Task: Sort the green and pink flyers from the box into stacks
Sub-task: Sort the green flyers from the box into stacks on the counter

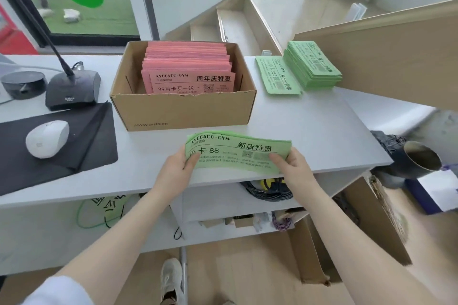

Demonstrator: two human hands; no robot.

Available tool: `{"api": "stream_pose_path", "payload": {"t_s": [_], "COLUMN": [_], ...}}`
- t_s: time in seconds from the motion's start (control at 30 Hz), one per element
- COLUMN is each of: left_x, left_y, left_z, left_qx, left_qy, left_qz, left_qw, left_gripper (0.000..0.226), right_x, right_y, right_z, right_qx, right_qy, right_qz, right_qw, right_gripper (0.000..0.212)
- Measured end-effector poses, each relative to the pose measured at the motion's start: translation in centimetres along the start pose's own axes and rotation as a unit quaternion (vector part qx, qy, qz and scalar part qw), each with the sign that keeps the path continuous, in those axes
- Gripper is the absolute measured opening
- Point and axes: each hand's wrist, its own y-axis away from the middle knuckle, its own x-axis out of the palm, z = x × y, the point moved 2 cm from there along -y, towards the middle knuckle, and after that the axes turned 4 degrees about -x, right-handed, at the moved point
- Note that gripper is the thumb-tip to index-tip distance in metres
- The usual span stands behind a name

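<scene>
Both hands, left (182, 166) and right (288, 163), grasp a green wad (238, 152) by its short ends | thin, limp, light paper; likely slippery | support both ends.

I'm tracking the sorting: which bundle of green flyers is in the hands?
The green bundle at the desk's near edge, headed 88, held by both hands; the other two green piles lie right of the box.

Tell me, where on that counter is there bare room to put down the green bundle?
Bare counter lies right of the cardboard box, in front of the green stacks. Left is crowded: mouse, black mat, microphone base.
</scene>
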Motion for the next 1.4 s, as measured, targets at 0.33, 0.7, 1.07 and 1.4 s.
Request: {"api": "stream_pose_path", "payload": {"t_s": [0.33,0.7,1.07,1.4], "left_x": [2.0,7.4,16.9,19.0], "left_y": [-3.5,-15.6,-22.7,-30.8], "left_z": [-10.2,-18.2,-15.6,-14.1], "left_qx": [0.201,0.131,-0.060,-0.102], "left_qy": [-0.104,0.121,0.276,0.078], "left_qz": [-0.035,-0.049,-0.034,-0.138], "left_qw": [0.973,0.983,0.959,0.982], "left_gripper": [0.025,0.010,0.040,0.061], "right_x": [-8.8,-13.5,-12.1,-10.9], "right_y": [-2.0,-10.0,-20.6,-27.9], "right_z": [3.5,3.2,1.2,-0.8], "right_qx": [-0.075,0.025,0.072,0.049], "right_qy": [0.222,0.097,-0.003,0.090], "right_qz": [-0.062,-0.115,-0.170,-0.152], "right_qw": [0.970,0.988,0.983,0.983], "right_gripper": [0.016,0.023,0.019,0.035]}}
